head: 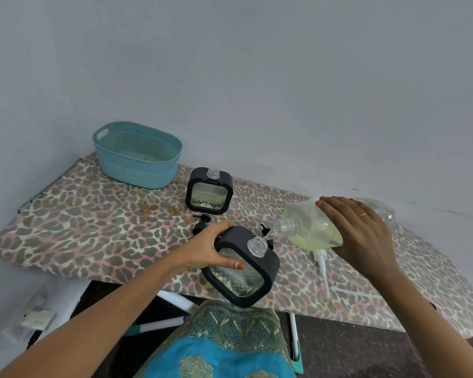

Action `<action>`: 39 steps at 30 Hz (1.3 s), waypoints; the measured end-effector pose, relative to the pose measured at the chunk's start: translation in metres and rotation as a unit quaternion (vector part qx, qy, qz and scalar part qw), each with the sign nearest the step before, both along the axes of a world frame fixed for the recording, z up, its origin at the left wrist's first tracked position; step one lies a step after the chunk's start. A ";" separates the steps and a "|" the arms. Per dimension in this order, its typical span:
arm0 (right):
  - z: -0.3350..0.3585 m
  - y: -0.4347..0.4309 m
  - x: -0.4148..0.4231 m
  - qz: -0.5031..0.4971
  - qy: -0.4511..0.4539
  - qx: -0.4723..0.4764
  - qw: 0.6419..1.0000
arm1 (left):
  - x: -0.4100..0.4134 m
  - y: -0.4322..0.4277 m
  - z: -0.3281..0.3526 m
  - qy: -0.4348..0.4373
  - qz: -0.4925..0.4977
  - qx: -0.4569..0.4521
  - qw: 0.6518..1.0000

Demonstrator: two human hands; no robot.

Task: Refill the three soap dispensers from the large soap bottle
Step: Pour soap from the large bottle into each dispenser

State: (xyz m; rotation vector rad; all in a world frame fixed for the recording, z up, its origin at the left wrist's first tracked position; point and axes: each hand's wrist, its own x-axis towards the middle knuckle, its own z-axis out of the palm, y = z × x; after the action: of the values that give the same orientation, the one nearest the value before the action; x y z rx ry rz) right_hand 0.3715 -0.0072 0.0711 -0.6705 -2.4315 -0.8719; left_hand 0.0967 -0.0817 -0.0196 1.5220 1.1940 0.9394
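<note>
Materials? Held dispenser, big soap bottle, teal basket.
Held dispenser: clear faceted body, glass or hard plastic, can't tell which; matte dark frame, probably plastic or a rubbery coat.
Large soap bottle: thin clear plastic by the look; the yellowish liquid shows through, and the neck is threaded.
Basket: teal moulded plastic, perforated upper wall, rope-look lower band.

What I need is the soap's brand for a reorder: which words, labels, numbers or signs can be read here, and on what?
No text can be read anywhere.
large soap bottle, in the right hand: clear, no label shows.
held dispenser, in the left hand, and standing dispenser: no markings show.
white objects on the floor: too blurred to tell.
</note>
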 end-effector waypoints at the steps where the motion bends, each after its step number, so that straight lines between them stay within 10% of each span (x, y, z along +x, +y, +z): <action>1: 0.000 0.000 0.000 0.000 0.000 0.000 1.000 | 0.000 0.000 0.001 0.001 0.002 0.000 1.000; 39: 0.002 0.000 0.002 0.000 -0.004 0.014 1.000 | 0.003 -0.002 -0.001 -0.030 0.010 0.004 0.999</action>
State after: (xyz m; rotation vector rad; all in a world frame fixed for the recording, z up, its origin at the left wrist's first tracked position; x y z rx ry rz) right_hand 0.3736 -0.0070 0.0726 -0.6585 -2.4205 -0.9092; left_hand 0.1001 -0.0832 -0.0205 1.4796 1.1646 0.9967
